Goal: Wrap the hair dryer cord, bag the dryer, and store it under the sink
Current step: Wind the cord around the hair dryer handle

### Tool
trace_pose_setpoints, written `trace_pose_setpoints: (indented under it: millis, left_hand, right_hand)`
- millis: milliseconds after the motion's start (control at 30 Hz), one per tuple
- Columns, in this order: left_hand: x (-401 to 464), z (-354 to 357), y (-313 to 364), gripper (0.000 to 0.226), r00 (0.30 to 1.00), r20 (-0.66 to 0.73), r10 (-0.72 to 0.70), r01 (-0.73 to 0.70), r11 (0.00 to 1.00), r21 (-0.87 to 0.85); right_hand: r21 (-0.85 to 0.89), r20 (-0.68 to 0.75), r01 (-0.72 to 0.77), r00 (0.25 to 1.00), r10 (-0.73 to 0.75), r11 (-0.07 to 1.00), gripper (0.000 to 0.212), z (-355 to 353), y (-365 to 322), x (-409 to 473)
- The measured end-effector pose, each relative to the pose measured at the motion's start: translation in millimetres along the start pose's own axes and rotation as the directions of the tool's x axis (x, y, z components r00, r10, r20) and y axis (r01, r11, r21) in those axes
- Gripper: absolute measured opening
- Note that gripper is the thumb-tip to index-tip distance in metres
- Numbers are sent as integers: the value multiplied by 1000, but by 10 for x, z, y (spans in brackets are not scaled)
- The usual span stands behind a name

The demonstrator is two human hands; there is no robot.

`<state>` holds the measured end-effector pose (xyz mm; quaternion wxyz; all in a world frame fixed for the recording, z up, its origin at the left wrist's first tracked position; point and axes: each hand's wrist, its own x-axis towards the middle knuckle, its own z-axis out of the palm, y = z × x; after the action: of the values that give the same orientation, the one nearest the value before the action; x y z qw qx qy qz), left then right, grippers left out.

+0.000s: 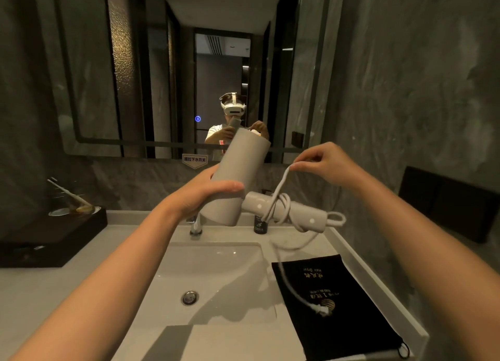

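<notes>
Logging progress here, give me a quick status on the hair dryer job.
Left hand holds hair dryer barrel; right hand pinches cord. Cord partly wound on handle, plug end dangling over black bag. Bag flat on counter. Nothing in the way.

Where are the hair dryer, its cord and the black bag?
hair dryer (240, 168), head view, on the barrel.
cord (281, 208), head view, on the coils around the handle.
black bag (349, 320), head view, on its flat face.

Above the sink (216, 268), the left hand (205, 190) grips the barrel of the hair dryer (238, 179) while the right hand (322, 163) pinches the white cord (281, 182), looped around the handle, its plug end dangling over the black bag (338, 306) on the counter.
</notes>
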<state>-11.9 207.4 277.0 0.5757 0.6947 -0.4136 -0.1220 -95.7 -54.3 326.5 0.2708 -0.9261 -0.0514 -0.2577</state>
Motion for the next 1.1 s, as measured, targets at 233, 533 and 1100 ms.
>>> trace_pose_setpoints:
  millis: [233,533,1100]
  left_hand:
    - [108,129,123,58,976,-207,-68,-38,883,-468]
    - [323,218,13,69,793,-599,-110,-178,899,-399]
    - [53,36,129,55,991,-133,11,8,990,141]
  right_hand:
    - [438,44,-115,993,107,892,9,331,39,-193]
    - [155,154,-84,986,60,984,21,239,-13,-427]
    - [56,-32,33,999,-31,998,5,-22,-69,-71]
